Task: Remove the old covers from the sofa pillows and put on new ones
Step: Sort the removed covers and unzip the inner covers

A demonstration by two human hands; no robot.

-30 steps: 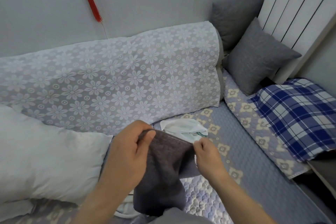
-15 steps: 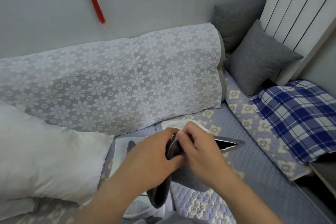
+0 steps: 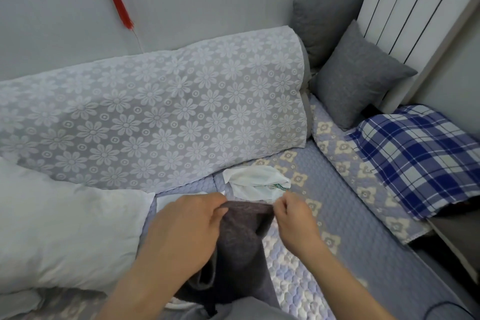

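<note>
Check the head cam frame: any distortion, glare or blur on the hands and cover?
Head view: wide-angle bowing bends the white ribbed radiator and sofa edge; flat, soft light, no glare, faint shadows only; left hand, right hand and the dark grey fabric cover they pinch look slightly soft, not smeared.

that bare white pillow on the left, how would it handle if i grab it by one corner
The white pillow looks soft: it sags and creases against the sofa back, so a corner grab would probably let it droop. Probably light for its bulk. Its smooth surface may slip.

You have the dark grey pillow cover (image 3: 241,247) hanging limp by its top edge; the bare white pillow (image 3: 65,231) lies left.
</note>
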